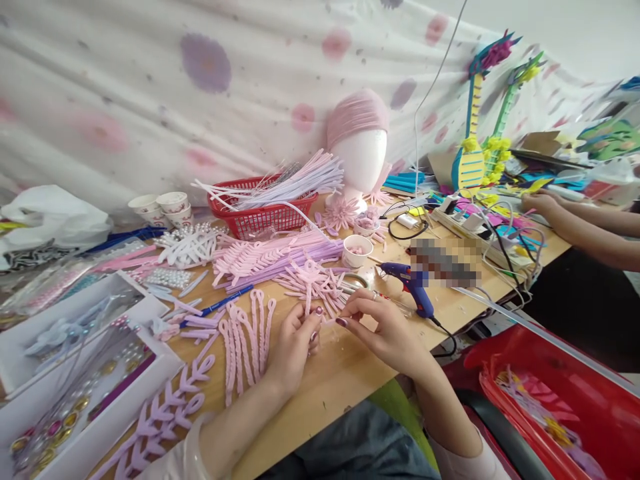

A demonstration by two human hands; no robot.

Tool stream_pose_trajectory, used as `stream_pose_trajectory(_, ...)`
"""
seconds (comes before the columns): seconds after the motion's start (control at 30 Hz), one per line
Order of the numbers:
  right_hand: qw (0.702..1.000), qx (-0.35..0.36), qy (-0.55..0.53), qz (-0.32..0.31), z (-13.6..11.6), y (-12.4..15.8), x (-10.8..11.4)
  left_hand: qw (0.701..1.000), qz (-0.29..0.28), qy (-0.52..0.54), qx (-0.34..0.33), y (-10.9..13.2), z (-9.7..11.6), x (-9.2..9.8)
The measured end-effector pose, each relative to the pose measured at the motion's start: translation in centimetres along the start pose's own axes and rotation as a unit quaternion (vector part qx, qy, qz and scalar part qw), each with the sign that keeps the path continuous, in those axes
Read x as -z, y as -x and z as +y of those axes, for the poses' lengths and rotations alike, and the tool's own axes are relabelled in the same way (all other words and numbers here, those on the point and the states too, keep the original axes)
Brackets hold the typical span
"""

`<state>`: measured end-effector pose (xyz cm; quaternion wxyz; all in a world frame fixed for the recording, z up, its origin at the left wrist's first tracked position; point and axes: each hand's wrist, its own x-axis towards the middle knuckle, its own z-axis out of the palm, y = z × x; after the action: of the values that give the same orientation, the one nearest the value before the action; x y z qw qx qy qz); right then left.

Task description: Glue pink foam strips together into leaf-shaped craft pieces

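Note:
My left hand (pixel 296 341) is closed around a pink pipe-cleaner piece (pixel 309 288), whose fuzzy looped top stands up above the fingers. Thumb and fingertip of my right hand (pixel 376 328) are pinched together beside it, at the end of a short pale pink strand (pixel 330 323) between the hands. Its exact join is too small to make out. Left of my hands lie several twisted pink pipe-cleaner stems (pixel 245 340) with looped ends. Behind them is a pile of short pink pieces (pixel 325 287). A blue glue gun (pixel 413 287) rests to the right.
A red basket (pixel 260 223) holds long pipe cleaners, near a white mannequin head (pixel 363 157). White boxes (pixel 90 400) with beads stand at left; purple leafy sprigs (pixel 165 413) lie in front. A paper cup (pixel 357 250), power strips (pixel 465 220) and another person's hands (pixel 545 207) are farther right.

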<state>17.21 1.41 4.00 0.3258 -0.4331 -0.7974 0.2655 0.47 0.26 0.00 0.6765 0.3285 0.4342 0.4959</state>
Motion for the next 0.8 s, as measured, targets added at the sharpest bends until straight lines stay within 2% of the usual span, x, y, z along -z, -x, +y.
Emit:
stream_pose_trajectory(0.17,0.999,0.0,-0.019,0.049,0.1,0.6,-0.5,1.0,0.014,0.021,-0.008,0.1,0.2,-0.2)
stream_pose_trajectory(0.37,0.997,-0.001,-0.054,0.061,0.7,0.8,-0.9,1.0,0.013,0.014,0.001,0.1,0.5,-0.4)
stream_pose_trajectory(0.57,0.993,0.016,-0.106,0.042,1.0,0.8,-1.7,1.0,0.005,0.008,0.008,0.1,0.3,-0.3)
stream_pose_trajectory(0.8,0.994,0.008,-0.094,0.063,1.0,0.8,-1.6,1.0,-0.003,0.007,0.018,0.1,0.5,-0.2)
